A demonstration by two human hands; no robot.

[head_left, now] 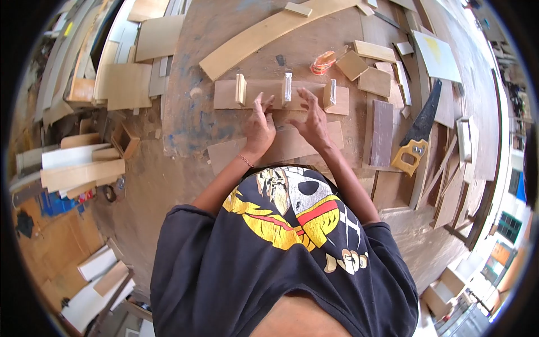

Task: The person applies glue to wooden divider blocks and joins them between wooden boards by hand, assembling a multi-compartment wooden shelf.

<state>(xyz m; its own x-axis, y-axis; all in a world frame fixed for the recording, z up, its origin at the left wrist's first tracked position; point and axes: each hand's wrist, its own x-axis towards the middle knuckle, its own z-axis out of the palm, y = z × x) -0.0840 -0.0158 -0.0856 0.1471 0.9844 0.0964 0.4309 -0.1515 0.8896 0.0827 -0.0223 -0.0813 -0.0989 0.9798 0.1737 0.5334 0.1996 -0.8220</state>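
Note:
A flat wooden board point(224, 96) lies across the worktable in front of me. On it stand three small upright wood blocks: a left block point(241, 90), a middle block point(287, 88) and a right block point(330, 94). My left hand point(260, 128) is over the board's near edge between the left and middle blocks, fingers apart and holding nothing. Between the middle and right blocks, my right hand point(314, 124) has its fingers spread, also without anything in them. Whether the fingertips touch the board I cannot tell. A second thin board point(295, 141) lies under my wrists, partly covered.
A long curved wooden strip point(252, 49) lies beyond the board. An orange-red container point(323, 63) stands near several wood offcuts point(374, 81). To the right are a dark plank point(382, 133) and a handsaw point(418, 132). Wood pieces point(84, 168) are stacked at left.

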